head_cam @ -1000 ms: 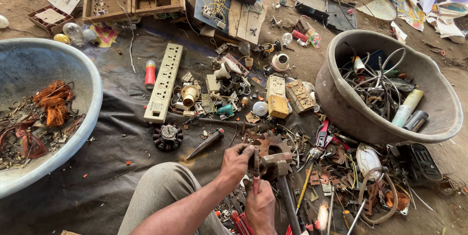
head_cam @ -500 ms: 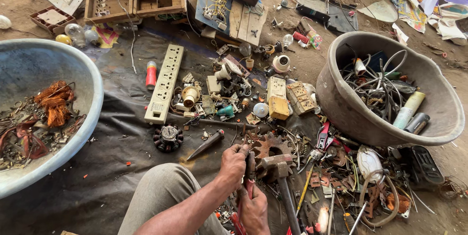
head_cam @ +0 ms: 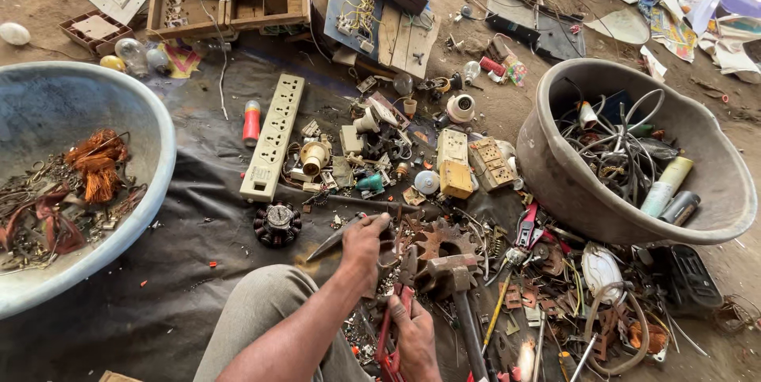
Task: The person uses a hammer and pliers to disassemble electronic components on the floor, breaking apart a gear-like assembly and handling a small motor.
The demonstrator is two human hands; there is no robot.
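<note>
My right hand (head_cam: 416, 336) grips red-handled pliers (head_cam: 390, 333), low in the middle of the view, with the jaws pointing up toward my left hand. My left hand (head_cam: 365, 243) is closed on a small metal scrap piece (head_cam: 392, 239) just above the pliers' jaws; the piece is mostly hidden by my fingers. A hammer (head_cam: 446, 273) lies right beside both hands, its head next to a rusty gear (head_cam: 438, 238). My left knee in grey trousers (head_cam: 265, 311) is below the left arm.
A blue basin (head_cam: 151, 192) with copper wire and scrap sits at left. At right a grey tub (head_cam: 559, 184) holds wires and tubes. A white power strip (head_cam: 273, 136), a motor stator (head_cam: 277, 223), sockets, bulbs and wooden boards lie on the dark sheet.
My left hand has shifted slightly up and left with the piece. My right hand has dropped lower and brought the pliers upright beneath the left hand.
</note>
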